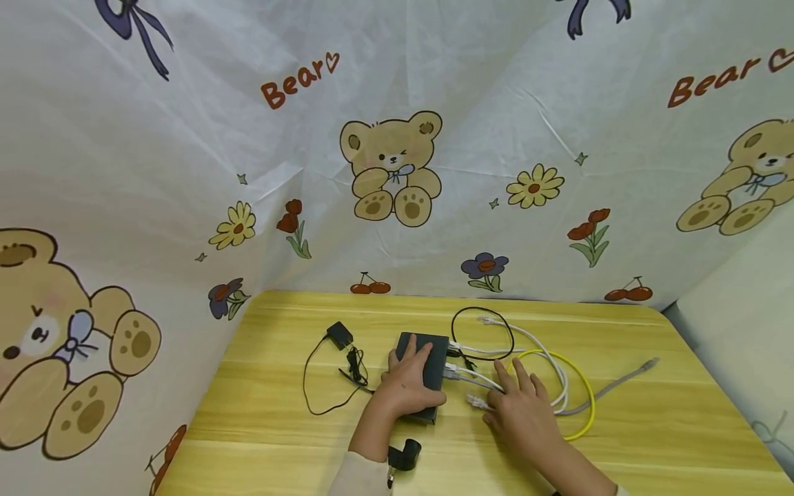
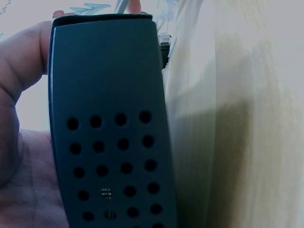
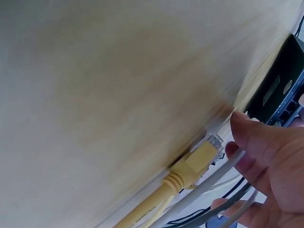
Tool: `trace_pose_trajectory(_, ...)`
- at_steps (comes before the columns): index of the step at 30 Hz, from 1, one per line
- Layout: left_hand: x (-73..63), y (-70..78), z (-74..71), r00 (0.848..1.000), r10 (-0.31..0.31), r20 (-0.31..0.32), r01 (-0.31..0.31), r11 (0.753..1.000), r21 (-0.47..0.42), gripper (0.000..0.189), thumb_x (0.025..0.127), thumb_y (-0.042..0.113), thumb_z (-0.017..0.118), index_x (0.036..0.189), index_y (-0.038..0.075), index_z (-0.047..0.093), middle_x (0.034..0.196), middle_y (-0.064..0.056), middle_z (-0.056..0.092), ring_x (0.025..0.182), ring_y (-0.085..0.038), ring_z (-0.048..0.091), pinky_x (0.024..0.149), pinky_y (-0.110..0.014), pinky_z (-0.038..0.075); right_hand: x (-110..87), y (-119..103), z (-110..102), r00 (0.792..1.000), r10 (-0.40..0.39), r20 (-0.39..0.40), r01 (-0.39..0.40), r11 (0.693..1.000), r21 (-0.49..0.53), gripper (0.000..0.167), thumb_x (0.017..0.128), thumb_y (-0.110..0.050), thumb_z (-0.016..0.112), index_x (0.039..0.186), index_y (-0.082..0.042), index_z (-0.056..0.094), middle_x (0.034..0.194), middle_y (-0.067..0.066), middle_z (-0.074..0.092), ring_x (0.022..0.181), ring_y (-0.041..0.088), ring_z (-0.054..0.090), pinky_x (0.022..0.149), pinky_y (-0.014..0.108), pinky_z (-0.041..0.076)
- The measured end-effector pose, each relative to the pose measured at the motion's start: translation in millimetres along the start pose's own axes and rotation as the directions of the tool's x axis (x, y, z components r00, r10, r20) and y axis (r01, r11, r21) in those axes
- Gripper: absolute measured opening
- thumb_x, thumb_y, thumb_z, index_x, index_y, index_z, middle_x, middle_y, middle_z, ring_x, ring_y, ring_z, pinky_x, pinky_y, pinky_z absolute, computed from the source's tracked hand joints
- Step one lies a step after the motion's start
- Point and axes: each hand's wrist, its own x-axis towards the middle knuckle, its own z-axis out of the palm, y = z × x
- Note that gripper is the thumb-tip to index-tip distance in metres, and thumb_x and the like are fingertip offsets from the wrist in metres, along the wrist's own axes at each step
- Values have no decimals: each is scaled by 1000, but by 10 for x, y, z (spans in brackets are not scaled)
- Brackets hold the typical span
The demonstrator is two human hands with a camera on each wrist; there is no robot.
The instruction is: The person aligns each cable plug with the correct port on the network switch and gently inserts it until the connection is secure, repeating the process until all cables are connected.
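A dark network switch (image 1: 439, 351) lies on the wooden table with its vented side (image 2: 107, 95) filling the left wrist view. My left hand (image 1: 406, 382) grips it from above, fingers over the top and thumb along the near right edge. Pale network cables (image 1: 477, 372) run from its right side toward my right hand (image 1: 524, 410). That hand rests over the cables with its fingers spread, grey cables (image 3: 216, 178) passing beneath them. Close to its thumb is a loose yellow plug (image 3: 192, 164) with a clear tip.
A black power adapter (image 1: 340, 335) lies left of the switch, its thin cord looping over the table (image 1: 260, 393). To the right, a yellow cable (image 1: 589, 396), a white cable (image 1: 561, 375) and a grey cable (image 1: 620, 380) curl together. A thin black cable (image 1: 462, 313) loops behind them.
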Motion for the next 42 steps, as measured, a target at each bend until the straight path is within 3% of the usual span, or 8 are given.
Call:
trace_pose_trajectory(5, 3, -30, 0, 1000, 2, 7, -1, 1000, -20, 99, 73, 36, 78, 159, 25, 30, 168, -6, 6, 147, -56, 0, 99, -81, 21, -18, 0, 8, 995, -24, -101, 26, 1000, 13, 27, 69, -37, 88, 70, -23, 65, 136, 17, 61, 129, 50, 49, 95, 68, 41)
trace_pose_trajectory(10, -3, -30, -11, 1000, -1, 2, 1, 1000, -28, 100, 73, 35, 78, 159, 23, 28, 168, -7, 6, 147, -55, 0, 99, -81, 20, -2, 14, 10, 970, -90, -226, 99, 995, 30, 20, 72, -31, 85, 70, -20, 69, 133, 16, 64, 126, 47, 53, 94, 69, 40)
trace_pose_trajectory(14, 3, -19, -19, 1000, 0, -2, 0, 1000, -21, 101, 74, 35, 78, 160, 22, 26, 168, -7, 6, 147, -55, 0, 100, -80, 20, 31, 20, 16, 952, -134, -277, 150, 988, 38, 19, 81, -33, 72, 73, -16, 73, 132, 15, 65, 126, 46, 53, 95, 69, 39)
trace_pose_trajectory(19, 23, -14, -23, 1000, -3, -13, 3, 1000, -13, 101, 74, 34, 79, 160, 24, 26, 168, -7, 7, 148, -55, 0, 100, -81, 20, 106, 8, 24, 936, -179, -303, 192, 981, 13, 39, 93, -40, 52, 73, -15, 75, 131, 14, 65, 124, 45, 55, 93, 70, 39)
trace_pose_trajectory(24, 34, -10, -24, 1000, 1, -18, -1, 1000, -4, 102, 74, 35, 79, 160, 24, 26, 168, -7, 7, 147, -55, 1, 100, -80, 22, 189, -38, 8, 939, -199, -279, 211, 977, 12, 15, 80, -30, 76, 75, -17, 77, 131, 14, 66, 125, 45, 55, 93, 69, 41)
trace_pose_trajectory(27, 32, -1, -25, 1000, 2, -21, -2, 1000, -4, 102, 74, 37, 80, 160, 24, 26, 168, -7, 8, 147, -56, 1, 100, -80, 21, 234, -78, 8, 945, -203, -257, 213, 977, 12, 14, 72, -28, 87, 74, -19, 77, 131, 13, 66, 127, 44, 54, 92, 69, 43)
trace_pose_trajectory(34, 26, 7, -20, 1000, 0, -23, 0, 1000, -4, 100, 76, 34, 80, 160, 24, 27, 168, -7, 8, 147, -55, 2, 100, -81, 21, 324, -137, 24, 957, -167, -238, 180, 983, 36, 15, 70, -29, 89, 71, -21, 77, 130, 12, 67, 126, 44, 54, 92, 67, 44)
trace_pose_trajectory(42, 23, 21, -5, 1000, -8, -18, 8, 1000, 0, 100, 74, 32, 81, 159, 23, 29, 168, -7, 8, 147, -55, 2, 100, -80, 21, 367, -153, 56, 953, -169, -252, 180, 983, 24, 17, 68, -29, 91, 66, -21, 75, 124, 12, 70, 122, 45, 57, 91, 65, 45)
